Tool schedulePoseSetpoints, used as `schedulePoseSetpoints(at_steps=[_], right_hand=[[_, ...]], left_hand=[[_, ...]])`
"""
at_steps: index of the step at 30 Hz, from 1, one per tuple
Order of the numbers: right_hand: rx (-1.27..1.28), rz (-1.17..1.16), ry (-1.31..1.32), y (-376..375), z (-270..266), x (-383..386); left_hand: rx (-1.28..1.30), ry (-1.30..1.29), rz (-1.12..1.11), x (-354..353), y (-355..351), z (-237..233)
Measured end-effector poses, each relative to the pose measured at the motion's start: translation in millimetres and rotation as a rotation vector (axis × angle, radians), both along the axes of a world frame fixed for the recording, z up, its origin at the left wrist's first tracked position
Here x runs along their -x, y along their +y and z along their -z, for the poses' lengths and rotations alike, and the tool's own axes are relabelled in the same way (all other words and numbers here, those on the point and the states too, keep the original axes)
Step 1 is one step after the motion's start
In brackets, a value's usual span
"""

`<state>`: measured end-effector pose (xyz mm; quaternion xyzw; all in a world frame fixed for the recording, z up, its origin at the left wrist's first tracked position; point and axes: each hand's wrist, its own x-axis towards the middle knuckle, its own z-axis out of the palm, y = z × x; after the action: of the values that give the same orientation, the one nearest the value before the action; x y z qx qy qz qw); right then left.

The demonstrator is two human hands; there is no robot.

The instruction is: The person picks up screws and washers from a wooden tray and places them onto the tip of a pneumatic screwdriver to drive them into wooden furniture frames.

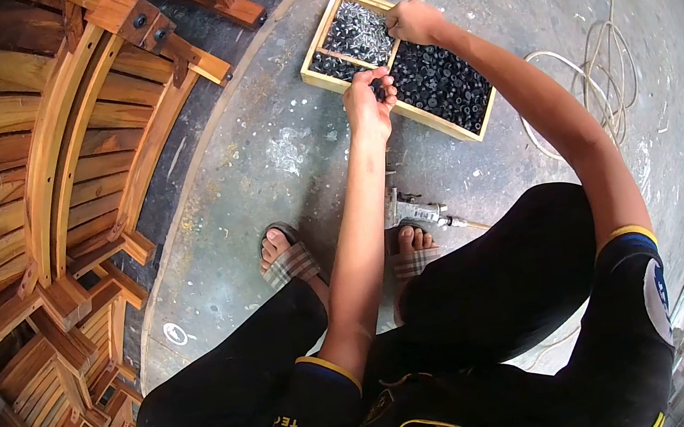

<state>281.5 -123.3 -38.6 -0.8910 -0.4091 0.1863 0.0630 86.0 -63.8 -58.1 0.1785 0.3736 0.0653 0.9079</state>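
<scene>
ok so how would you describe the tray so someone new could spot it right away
On the grey concrete floor, just right of the curved wooden frames, a shallow wooden tray lies ahead of the sandalled feet. The left hand and the right hand both reach into it. It is the only box there, divided into compartments of silvery screws and black fittings.
</scene>
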Motion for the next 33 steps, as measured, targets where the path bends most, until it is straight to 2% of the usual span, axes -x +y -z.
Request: schedulePoseSetpoints(at_steps=[1, 4, 8, 10, 11, 12, 14, 15, 16, 18, 20, 22, 23, 24, 26, 27, 30, 33], right_hand=[[0.119, 0.019, -0.060, 3, -2, 4], [0.180, 0.053, -0.094, 14, 1, 5], [0.143, 0.016, -0.158, 11, 8, 6], [-0.033, -0.020, 0.045, 3, 2, -5], [-0.141, -0.042, 0.059, 2, -1, -11], [-0.136, -0.051, 0.060, 3, -15, -10], [-0.247, 0.033, 0.593, 0, -46, 4], [-0.415, -0.087, 0.681, -3, -38, 11], [-0.407, -0.092, 0.684, -3, -45, 20], [-0.189, -0.006, 0.955, -3, -52, 29], [-0.177, 0.014, 0.922, -4, -43, 17], [-0.192, -0.134, 0.154, -5, -35, -5], [-0.028, -0.098, 0.019, -4, -35, -12], [-0.030, -0.094, 0.016, -2, -37, -10], [0.098, -0.170, -0.163, 0, -36, -4], [0.108, -0.222, -0.284, 0, -19, -7], [0.203, -0.264, -0.419, 6, -8, -4], [0.169, -0.285, -0.443, 9, 2, -6]], left_hand=[[0.001, 0.000, 0.001, 0, 0, 0], [-0.008, 0.009, -0.015, 5, 1, 0], [0.027, 0.020, -0.026, 8, 2, 7], [0.022, 0.054, -0.043, 7, 0, 6], [0.036, 0.030, -0.060, 5, 0, 7], [0.040, 0.030, -0.069, 3, 0, 8], [0.055, -0.020, -0.077, -4, 2, 11], [0.087, -0.040, -0.083, -8, 2, 11], [0.092, -0.040, -0.090, -10, 2, 10], [0.219, -0.082, -0.121, -17, 3, 9], [0.231, -0.068, -0.122, -17, 3, 9], [0.246, -0.107, -0.067, -15, 4, 13], [0.256, -0.103, -0.066, -13, 2, 13], [0.254, -0.106, -0.061, -10, 1, 12], [0.185, -0.071, 0.000, -3, -1, 11], [0.167, -0.069, 0.003, 2, -3, 5], [0.156, -0.084, 0.006, 8, -7, 8], [0.158, -0.044, -0.025, 8, -8, 10]])
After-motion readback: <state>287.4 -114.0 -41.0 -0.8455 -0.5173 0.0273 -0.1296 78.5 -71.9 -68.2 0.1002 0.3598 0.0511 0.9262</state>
